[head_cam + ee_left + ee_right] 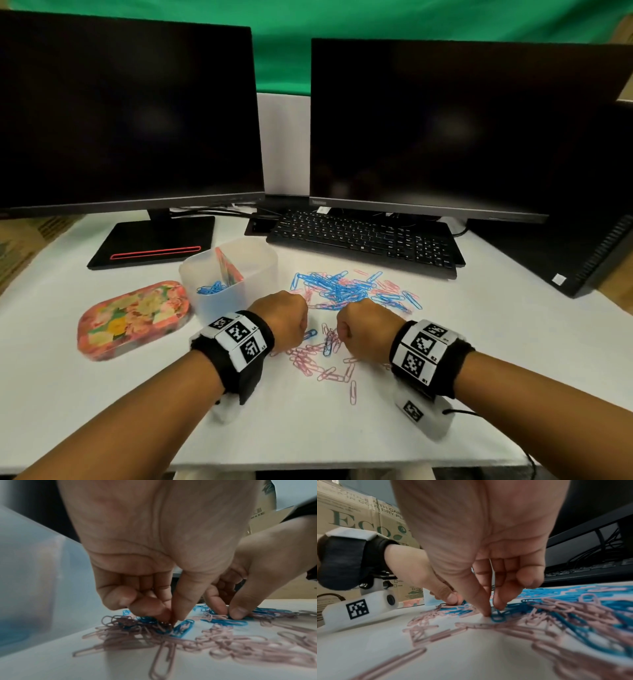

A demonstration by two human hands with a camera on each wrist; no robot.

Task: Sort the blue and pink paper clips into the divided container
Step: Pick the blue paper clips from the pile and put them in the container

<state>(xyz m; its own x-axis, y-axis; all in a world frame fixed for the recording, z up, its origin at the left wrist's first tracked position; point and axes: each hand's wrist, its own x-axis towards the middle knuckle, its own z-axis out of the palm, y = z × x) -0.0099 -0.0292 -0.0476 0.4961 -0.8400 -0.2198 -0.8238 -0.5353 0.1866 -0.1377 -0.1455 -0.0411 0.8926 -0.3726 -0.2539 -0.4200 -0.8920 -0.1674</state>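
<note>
Paper clips (346, 291): thin bent-wire loops, blue and pale pink, lying tangled and loose on the white surface (479, 342) at frame centre. Divided container (228, 274): translucent tub, left of centre; a few blue clips in its near compartment. Left hand (284, 317): fingers curled down, thumb and fingertip pinching a blue clip (182, 628). Right hand (364, 329): likewise curled, pinching a second blue clip (497, 617).
</note>
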